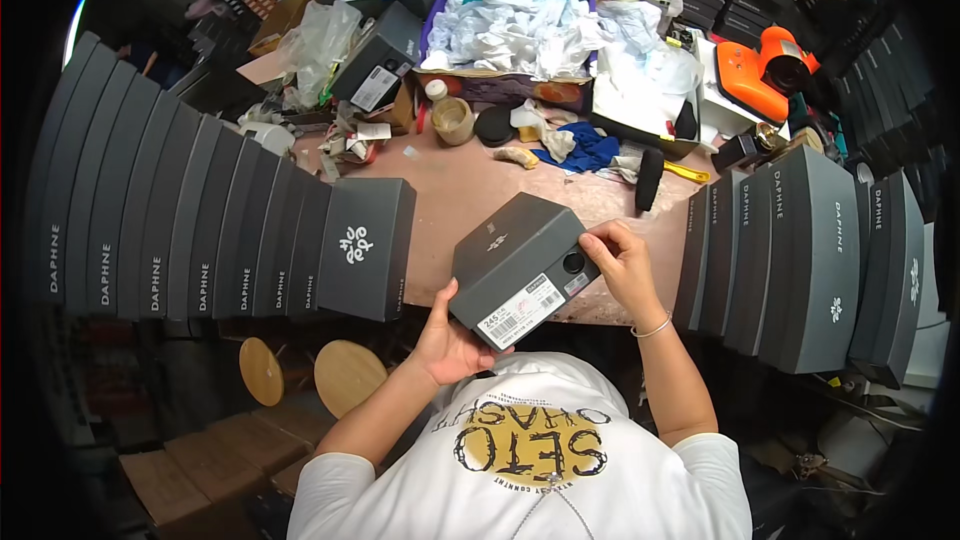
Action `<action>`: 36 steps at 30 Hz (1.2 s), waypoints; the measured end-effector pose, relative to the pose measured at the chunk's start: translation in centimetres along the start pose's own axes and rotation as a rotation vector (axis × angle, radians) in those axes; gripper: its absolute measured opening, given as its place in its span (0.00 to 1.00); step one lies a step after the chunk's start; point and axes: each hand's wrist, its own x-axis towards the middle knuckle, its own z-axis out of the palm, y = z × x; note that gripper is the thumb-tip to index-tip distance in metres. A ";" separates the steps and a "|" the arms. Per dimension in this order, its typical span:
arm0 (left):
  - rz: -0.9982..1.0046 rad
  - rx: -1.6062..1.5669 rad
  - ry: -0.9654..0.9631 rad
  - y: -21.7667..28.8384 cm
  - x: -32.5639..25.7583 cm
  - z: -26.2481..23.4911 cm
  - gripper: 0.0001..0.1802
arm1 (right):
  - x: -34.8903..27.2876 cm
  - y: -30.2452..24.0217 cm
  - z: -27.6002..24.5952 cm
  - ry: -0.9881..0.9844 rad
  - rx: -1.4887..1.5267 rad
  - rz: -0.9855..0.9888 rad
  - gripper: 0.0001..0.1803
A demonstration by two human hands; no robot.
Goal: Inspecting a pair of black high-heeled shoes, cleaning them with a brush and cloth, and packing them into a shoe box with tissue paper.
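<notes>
Dark box (512, 262) | closed, contents hidden | purple carton (490, 87) | crumpled white paper (520, 30)

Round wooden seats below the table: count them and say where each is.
2: the right seat, nearer the left hand, and the left seat, farther out. Others may be hidden beneath the table.

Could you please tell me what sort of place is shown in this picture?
Probably a packing or storage workroom: a row of matching dark grey boxes lines the left of the pinkish table, crumpled white paper lies heaped at the back, and the left hand and right hand hold a labelled box.
</notes>
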 end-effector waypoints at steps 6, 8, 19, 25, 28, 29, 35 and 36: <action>-0.049 0.085 0.060 2.2 0.4 0.5 0.43 | -0.2 -0.3 0.5 0.090 0.025 0.056 0.12; -0.055 0.154 0.097 2.9 0.3 0.5 0.44 | -0.8 0.0 0.9 0.113 0.026 0.075 0.12; 0.089 0.732 0.385 4.1 10.9 -12.2 0.36 | -4.7 14.2 4.8 0.020 -0.268 0.481 0.33; 0.080 0.312 0.301 5.1 9.1 -8.8 0.36 | -0.9 10.5 0.6 -0.301 -0.028 0.774 0.37; 0.148 0.319 0.241 5.3 8.6 -7.7 0.37 | -0.4 9.6 -0.4 -0.238 0.353 0.851 0.34; 0.154 0.338 0.222 5.4 8.3 -7.3 0.37 | -0.7 9.0 -0.6 -0.225 0.472 0.827 0.32; 0.514 0.132 0.194 10.2 1.7 -3.1 0.29 | -1.7 7.5 2.5 -0.344 0.575 0.370 0.20; 0.646 0.301 0.148 10.7 -1.3 -1.1 0.24 | -1.3 6.6 3.9 -0.217 0.329 0.445 0.16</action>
